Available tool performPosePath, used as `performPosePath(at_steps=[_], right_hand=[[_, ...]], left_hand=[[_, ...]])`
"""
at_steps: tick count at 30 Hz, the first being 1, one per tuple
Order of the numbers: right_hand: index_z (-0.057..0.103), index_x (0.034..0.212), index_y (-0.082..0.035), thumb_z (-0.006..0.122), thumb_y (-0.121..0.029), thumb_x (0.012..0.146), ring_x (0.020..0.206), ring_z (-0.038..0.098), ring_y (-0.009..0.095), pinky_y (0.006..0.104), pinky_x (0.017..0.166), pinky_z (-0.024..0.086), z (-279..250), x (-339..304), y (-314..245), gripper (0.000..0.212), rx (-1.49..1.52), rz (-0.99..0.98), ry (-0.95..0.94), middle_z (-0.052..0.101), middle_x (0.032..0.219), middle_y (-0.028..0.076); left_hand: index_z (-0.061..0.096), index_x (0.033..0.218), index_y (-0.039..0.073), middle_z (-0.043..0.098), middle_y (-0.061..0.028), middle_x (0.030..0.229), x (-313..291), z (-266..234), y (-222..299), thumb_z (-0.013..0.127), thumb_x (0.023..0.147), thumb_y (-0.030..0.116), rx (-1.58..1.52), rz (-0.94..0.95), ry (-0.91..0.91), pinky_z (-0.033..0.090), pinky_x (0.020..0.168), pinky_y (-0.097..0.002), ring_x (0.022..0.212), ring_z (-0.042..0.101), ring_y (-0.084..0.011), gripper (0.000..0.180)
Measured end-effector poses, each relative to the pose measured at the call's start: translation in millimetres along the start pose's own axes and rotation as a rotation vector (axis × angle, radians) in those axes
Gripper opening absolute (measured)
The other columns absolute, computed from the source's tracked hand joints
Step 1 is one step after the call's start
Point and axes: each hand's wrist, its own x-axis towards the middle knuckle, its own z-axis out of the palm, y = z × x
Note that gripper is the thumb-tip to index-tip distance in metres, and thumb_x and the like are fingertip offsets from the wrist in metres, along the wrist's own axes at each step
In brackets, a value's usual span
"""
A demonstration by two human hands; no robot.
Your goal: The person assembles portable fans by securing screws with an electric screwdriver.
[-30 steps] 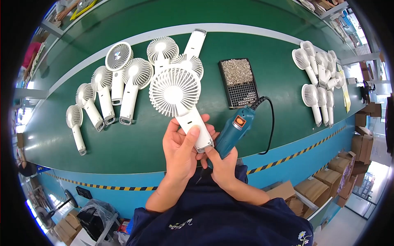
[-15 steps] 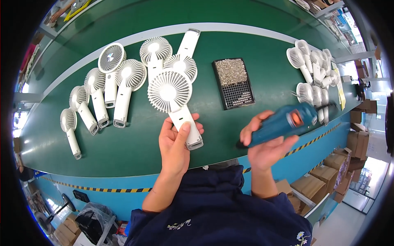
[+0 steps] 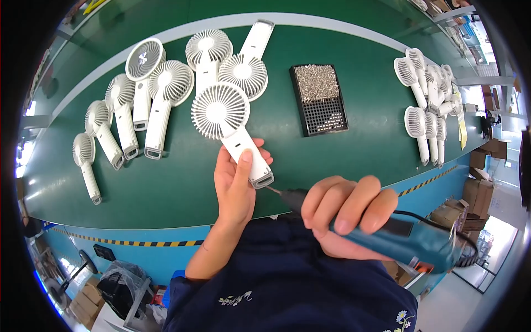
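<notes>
My left hand (image 3: 237, 180) is closed round the handle of a white handheld fan (image 3: 221, 110), its round slatted head pointing away from me and to the left. In my right hand (image 3: 348, 213) is a teal electric screwdriver (image 3: 412, 240), its black nose and thin bit aimed left. The bit's tip is close to the handle's grey end; whether it touches cannot be made out. A black tray (image 3: 326, 124) lies beyond my hands, its far part heaped with small silvery screws (image 3: 315, 82) and its near part a grid of holes, some filled.
Several white fans (image 3: 166, 83) lie on the green table (image 3: 182, 205) to the left and beyond the held one. Another cluster of fans (image 3: 426, 83) lies at the far right beside a yellow strip (image 3: 461, 130). The screwdriver's black cord (image 3: 437, 221) loops at its rear.
The screwdriver has swung down and left, its bit now at the held fan's handle end instead of pointing right. The left hand still holds the fan; the view has shifted slightly.
</notes>
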Motion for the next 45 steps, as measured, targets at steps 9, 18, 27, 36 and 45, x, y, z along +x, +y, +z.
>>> performPosePath(at_steps=[9, 18, 27, 36, 45], right_hand=[[0.047, 0.089, -0.006, 0.043, -0.052, 0.092, 0.042, 0.047, 0.019, 0.0323, 0.038, 0.041, 12, -10, 28, 0.046, -0.162, -0.091, -0.017, 0.049, 0.077, 0.009], [0.046, 0.087, -0.006, 0.042, -0.046, 0.094, 0.041, 0.046, 0.020, 0.0335, 0.038, 0.041, 13, -13, 30, 0.040, -0.263, -0.078, -0.057, 0.049, 0.074, 0.009], [0.052, 0.086, -0.004, 0.066, 0.000, 0.076, 0.053, 0.056, 0.021, 0.0351, 0.052, 0.050, 9, -17, 28, 0.017, -0.238, -0.024, -0.164, 0.055, 0.081, 0.008], [0.047, 0.085, -0.006, 0.044, -0.040, 0.093, 0.041, 0.047, 0.021, 0.0345, 0.039, 0.043, 18, -12, 25, 0.034, -0.328, -0.028, -0.122, 0.049, 0.070, 0.008], [0.052, 0.085, -0.003, 0.055, -0.016, 0.090, 0.046, 0.051, 0.021, 0.0328, 0.045, 0.043, 21, -10, 22, 0.015, -0.200, 0.033, 0.002, 0.053, 0.079, 0.009]], left_hand=[[0.040, 0.129, -0.004, 0.056, -0.0130, 0.112, 2, -1, 0, 0.046, 0.097, 0.013, -0.006, -0.014, -0.029, 0.050, 0.086, -0.0353, 0.094, 0.060, -0.0179, 0.037], [0.042, 0.124, -0.002, 0.056, -0.0128, 0.115, 0, 2, -3, 0.044, 0.099, 0.022, -0.033, 0.003, 0.000, 0.049, 0.086, -0.0328, 0.101, 0.059, -0.0195, 0.035], [0.039, 0.128, -0.001, 0.055, -0.0119, 0.117, -3, -1, -11, 0.040, 0.100, 0.024, 0.095, 0.105, -0.012, 0.048, 0.081, -0.0284, 0.101, 0.059, -0.0177, 0.037], [0.040, 0.126, -0.001, 0.056, -0.0114, 0.116, -3, 1, -13, 0.040, 0.100, 0.025, 0.092, 0.124, -0.003, 0.048, 0.080, -0.0276, 0.098, 0.059, -0.0164, 0.037], [0.041, 0.125, -0.001, 0.056, -0.0114, 0.114, -3, 0, -13, 0.040, 0.100, 0.024, 0.106, 0.137, 0.001, 0.048, 0.078, -0.0271, 0.097, 0.059, -0.0160, 0.035]])
